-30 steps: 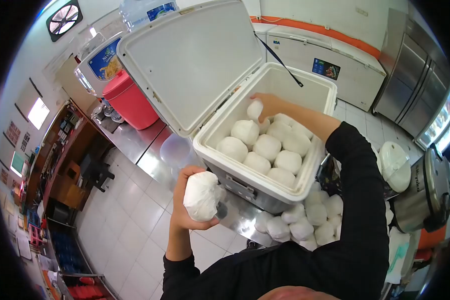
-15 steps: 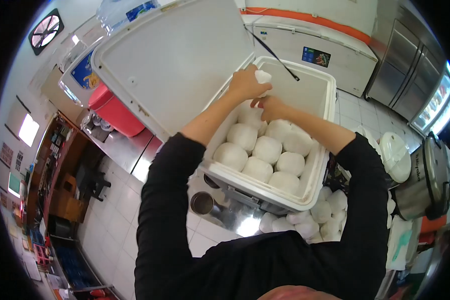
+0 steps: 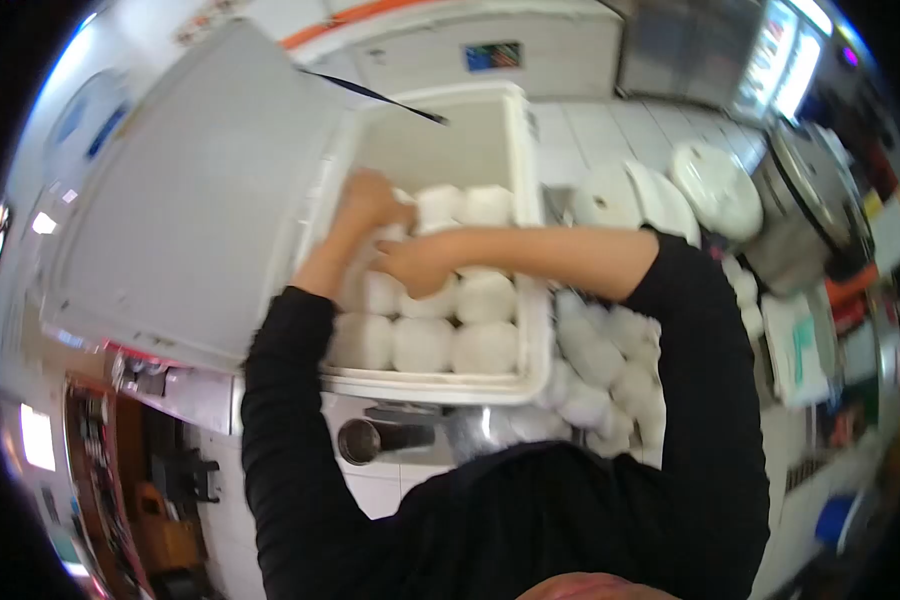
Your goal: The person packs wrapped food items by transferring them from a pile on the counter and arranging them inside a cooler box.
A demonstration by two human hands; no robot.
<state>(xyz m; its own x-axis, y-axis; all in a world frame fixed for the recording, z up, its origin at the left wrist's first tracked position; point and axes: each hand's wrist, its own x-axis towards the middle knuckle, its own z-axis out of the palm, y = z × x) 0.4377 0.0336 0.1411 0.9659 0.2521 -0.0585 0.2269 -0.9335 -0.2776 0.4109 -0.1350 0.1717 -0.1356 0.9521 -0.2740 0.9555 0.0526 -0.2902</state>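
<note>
White rounded bundles (image 3: 423,345) sit in rows inside a large white cooler box (image 3: 537,330), whose lid (image 3: 190,200) stands raised on the left. My left hand (image 3: 375,200) reaches in along the left wall, its fingers curled over a white bundle (image 3: 388,232) that they mostly hide. Just below it, my right hand (image 3: 420,265) comes in from the right over the rows, its fingertips apart and touching the same bundle. Both hands are slightly blurred.
More white bundles (image 3: 610,360) lie in a heap right of the box. A metal cup (image 3: 360,441) stands below its front edge. A strap (image 3: 375,95) hangs from the lid. A large steel pot (image 3: 805,200) and white lids (image 3: 715,190) are at the right.
The view has turned and shifted right. My left hand first held a bundle outside the box, then came over it, and is now lower inside. My right hand has moved toward the left wall.
</note>
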